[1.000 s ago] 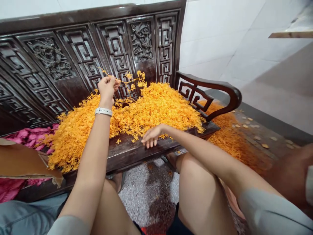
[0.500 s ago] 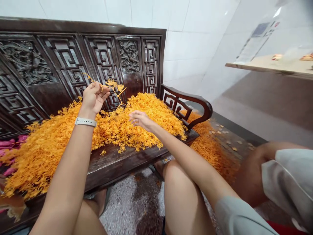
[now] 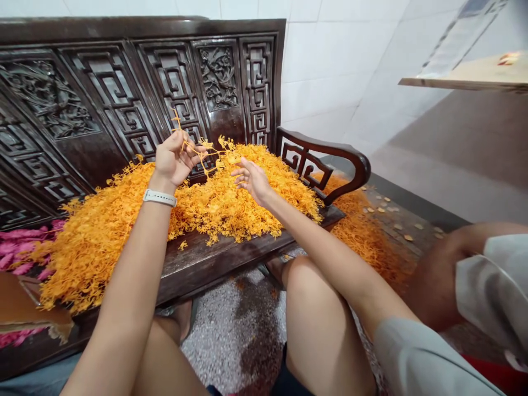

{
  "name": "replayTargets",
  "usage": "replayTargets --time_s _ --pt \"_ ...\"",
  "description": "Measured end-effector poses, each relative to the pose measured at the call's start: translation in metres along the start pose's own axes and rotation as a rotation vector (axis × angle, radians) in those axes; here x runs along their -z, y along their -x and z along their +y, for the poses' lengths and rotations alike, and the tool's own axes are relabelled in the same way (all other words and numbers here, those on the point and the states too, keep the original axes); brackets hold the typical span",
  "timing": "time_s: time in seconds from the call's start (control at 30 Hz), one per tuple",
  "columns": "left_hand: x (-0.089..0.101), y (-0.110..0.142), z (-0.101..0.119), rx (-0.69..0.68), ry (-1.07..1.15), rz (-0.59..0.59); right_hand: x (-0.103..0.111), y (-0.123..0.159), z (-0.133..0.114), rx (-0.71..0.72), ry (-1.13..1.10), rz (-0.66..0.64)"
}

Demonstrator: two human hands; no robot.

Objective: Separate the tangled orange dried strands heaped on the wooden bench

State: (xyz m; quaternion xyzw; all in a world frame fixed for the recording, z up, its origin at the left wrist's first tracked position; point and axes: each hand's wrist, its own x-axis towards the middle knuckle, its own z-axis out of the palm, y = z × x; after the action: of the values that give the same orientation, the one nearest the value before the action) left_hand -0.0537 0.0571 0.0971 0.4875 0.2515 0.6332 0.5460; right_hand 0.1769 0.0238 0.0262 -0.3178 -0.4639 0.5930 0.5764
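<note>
While you have the head view up, what's the left grip [image 3: 176, 160] on?

Pinching a branched orange sprig [image 3: 198, 150], thumb against curled fingers, just above the orange heap [image 3: 231, 206].

Right grip [image 3: 251, 179]?

Spread, empty, hovering over the heap, just beside the sprig. Can't tell if the fingertips [image 3: 236, 172] touch any strands.

Where's the heap?

On the surface [image 3: 214, 264], a carved dark-wood bench, banked against its backrest [image 3: 218, 77].

Around it?

More spilled strands [image 3: 358, 242] lie on the floor [image 3: 416, 231] past the curved armrest [image 3: 330, 147]. Pink cloth [image 3: 20, 247] and a cardboard piece [image 3: 20, 302] sit at the bench's far left. White watch band [image 3: 160, 198] on the left wrist.
</note>
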Motion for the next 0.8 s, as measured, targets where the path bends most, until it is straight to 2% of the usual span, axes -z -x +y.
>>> replayTargets --time_s 0.13,0.27,0.53,0.7,0.8 --pt "-0.006 0.0 -0.007 -0.002 -0.108 -0.083 -0.01 0.009 -0.003 -0.091 -0.095 -0.138" --pt "-0.011 0.002 -0.008 0.045 -0.212 -0.111 -0.017 0.013 -0.006 -0.067 -0.095 -0.228" --pt "-0.02 0.003 -0.012 0.067 -0.331 -0.112 -0.016 0.009 -0.007 -0.028 -0.086 -0.122" --pt "-0.026 0.011 -0.008 0.172 -0.467 -0.232 -0.019 0.01 -0.004 -0.058 -0.048 -0.096" --pt "-0.025 0.011 -0.011 0.138 -0.609 -0.232 -0.021 0.011 -0.005 -0.039 -0.001 -0.086"
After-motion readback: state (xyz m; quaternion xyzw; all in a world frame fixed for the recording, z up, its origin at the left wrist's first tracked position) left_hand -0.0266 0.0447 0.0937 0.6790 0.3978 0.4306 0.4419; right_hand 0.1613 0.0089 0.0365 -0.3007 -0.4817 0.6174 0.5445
